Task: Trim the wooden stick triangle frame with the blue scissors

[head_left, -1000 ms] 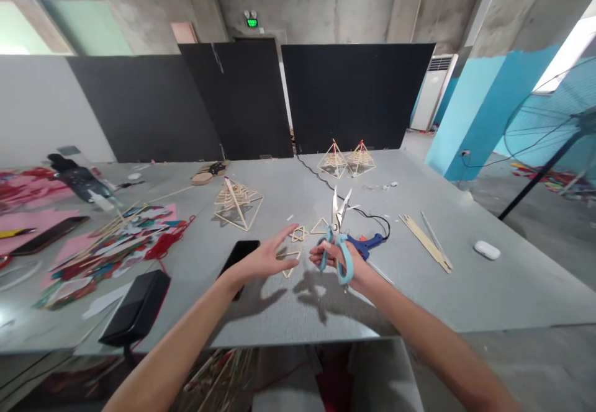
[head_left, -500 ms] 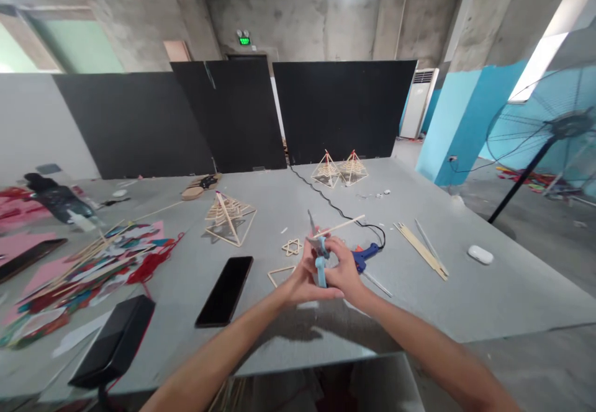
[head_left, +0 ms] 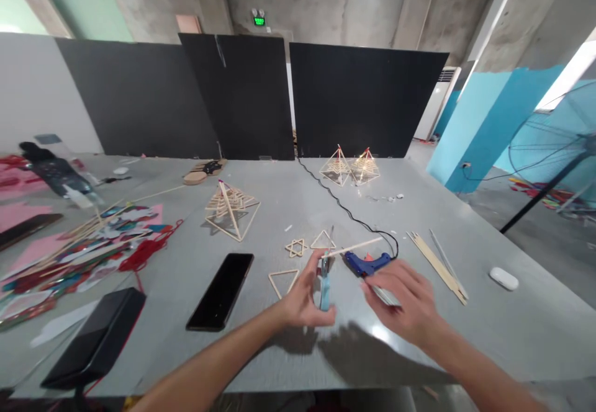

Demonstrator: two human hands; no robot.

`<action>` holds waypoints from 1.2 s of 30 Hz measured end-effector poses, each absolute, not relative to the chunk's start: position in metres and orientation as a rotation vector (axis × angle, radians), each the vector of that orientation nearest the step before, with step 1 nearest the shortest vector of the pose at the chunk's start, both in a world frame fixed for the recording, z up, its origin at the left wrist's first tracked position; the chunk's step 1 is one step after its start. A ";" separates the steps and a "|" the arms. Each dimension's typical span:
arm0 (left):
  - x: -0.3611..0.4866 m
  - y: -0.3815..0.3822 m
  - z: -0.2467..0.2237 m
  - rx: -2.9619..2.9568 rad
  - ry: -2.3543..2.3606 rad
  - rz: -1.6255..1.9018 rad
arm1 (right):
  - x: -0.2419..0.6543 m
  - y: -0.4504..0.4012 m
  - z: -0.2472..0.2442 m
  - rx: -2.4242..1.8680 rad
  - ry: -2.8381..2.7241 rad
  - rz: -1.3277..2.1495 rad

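My left hand [head_left: 307,294] is closed around scissors with light-blue handles [head_left: 325,291], their blades pointing away from me. The same hand holds a thin wooden stick [head_left: 356,247] that sticks out to the right. My right hand [head_left: 405,303] is slightly blurred, its fingers bent and apart over the table beside the blue glue gun [head_left: 365,264]. Between its thumb and fingers shows a whitish rod [head_left: 387,297], which seems to lie on the table. Near my left hand lie a wooden star [head_left: 296,248], a stick triangle [head_left: 322,240] and another stick triangle [head_left: 283,283].
A stick pyramid [head_left: 233,210] and two more pyramids [head_left: 338,167] stand farther back. A black phone [head_left: 221,291] lies left of my hands, with a black box [head_left: 95,337] beyond it. Wooden strips [head_left: 437,266] and a white case [head_left: 503,278] are on the right. A black cord [head_left: 335,198] crosses the table.
My right hand has let go of the scissors and moved right, toward the glue gun. My left hand keeps the scissors and the stick. The view has shifted slightly.
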State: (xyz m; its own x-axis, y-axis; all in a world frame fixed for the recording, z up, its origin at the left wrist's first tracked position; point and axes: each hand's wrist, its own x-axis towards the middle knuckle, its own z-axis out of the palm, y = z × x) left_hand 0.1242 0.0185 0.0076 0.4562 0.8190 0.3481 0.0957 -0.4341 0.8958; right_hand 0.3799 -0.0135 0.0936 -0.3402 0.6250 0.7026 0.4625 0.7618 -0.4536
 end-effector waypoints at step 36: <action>0.130 0.004 -0.008 2.166 0.529 1.186 | 0.388 -0.011 0.101 -0.750 -2.563 0.040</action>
